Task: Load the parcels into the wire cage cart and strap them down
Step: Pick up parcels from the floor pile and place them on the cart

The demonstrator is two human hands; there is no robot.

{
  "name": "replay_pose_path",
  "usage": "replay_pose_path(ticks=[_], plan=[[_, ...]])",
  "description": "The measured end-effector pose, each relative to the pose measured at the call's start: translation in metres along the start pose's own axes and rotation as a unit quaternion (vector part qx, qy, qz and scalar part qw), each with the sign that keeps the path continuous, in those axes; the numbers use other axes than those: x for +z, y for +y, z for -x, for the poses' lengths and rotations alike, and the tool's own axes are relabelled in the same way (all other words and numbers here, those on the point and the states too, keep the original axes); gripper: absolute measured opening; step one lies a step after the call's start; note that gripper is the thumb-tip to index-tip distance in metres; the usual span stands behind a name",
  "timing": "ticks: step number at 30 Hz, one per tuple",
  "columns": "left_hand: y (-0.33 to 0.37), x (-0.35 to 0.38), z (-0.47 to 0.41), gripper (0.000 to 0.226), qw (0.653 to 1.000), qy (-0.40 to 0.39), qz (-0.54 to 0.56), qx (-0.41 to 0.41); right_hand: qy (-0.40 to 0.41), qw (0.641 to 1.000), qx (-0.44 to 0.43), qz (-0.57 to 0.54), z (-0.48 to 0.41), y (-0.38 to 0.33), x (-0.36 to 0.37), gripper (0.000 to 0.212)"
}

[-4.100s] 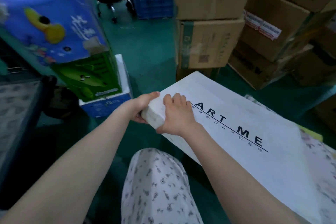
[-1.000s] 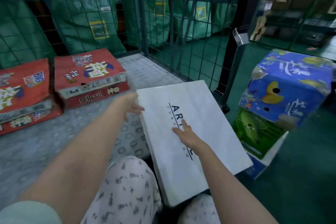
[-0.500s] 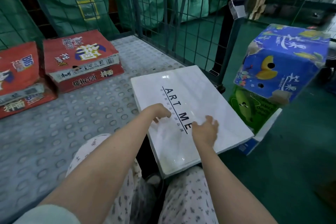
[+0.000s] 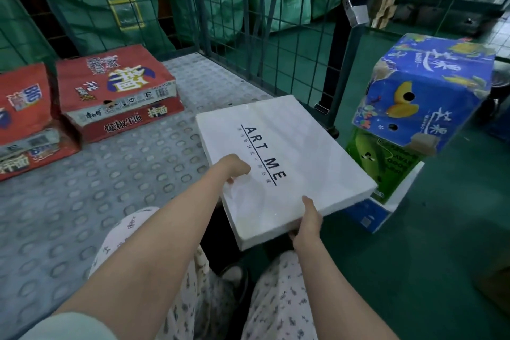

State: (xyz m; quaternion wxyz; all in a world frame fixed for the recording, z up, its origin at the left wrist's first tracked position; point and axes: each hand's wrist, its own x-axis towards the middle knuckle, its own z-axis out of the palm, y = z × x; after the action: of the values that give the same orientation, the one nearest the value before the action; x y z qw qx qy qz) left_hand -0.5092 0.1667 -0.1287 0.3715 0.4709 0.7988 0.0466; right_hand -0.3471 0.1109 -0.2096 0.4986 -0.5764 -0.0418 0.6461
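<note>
Parcel (image 4: 284,157), left hand (image 4: 235,168) atop, right hand (image 4: 307,223) gripping

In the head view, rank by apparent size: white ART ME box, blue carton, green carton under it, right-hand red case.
1. white ART ME box, though it is nearest the camera, so its true size is unsure.
2. blue carton and red case: alike, not ranked.
3. green carton, partly hidden.
</note>
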Motion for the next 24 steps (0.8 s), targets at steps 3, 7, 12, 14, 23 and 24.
replay_pose_path(ticks=[3, 7, 12, 14, 23, 24], plan=[[-0.003, -0.017, -0.012, 0.018, 0.999, 0.050, 0.010, 0.014, -0.020, 0.997, -0.037, 0.066, -0.003, -0.009, 0.024, 0.048], [-0.017, -0.045, -0.027, 0.069, 0.992, 0.109, 0.040, -0.044, -0.037, 0.993, -0.033, 0.110, -0.002, -0.012, 0.066, 0.026], [-0.044, -0.063, -0.037, 0.069, 0.977, 0.124, 0.156, -0.080, -0.011, 0.980, -0.119, 0.160, 0.006, -0.008, 0.118, 0.060], [-0.053, -0.064, -0.034, 0.066, 0.968, 0.059, 0.224, -0.098, 0.003, 0.965, -0.181, 0.187, 0.014, -0.014, 0.132, 0.066], [-0.039, -0.088, -0.066, 0.062, 0.935, -0.036, 0.338, -0.104, -0.040, 0.913, -0.340, 0.222, 0.011, -0.041, 0.204, 0.076], [-0.035, -0.094, -0.068, 0.055, 0.932, -0.019, 0.347, -0.101, -0.041, 0.910, -0.344, 0.228, 0.006, -0.044, 0.214, 0.075]])
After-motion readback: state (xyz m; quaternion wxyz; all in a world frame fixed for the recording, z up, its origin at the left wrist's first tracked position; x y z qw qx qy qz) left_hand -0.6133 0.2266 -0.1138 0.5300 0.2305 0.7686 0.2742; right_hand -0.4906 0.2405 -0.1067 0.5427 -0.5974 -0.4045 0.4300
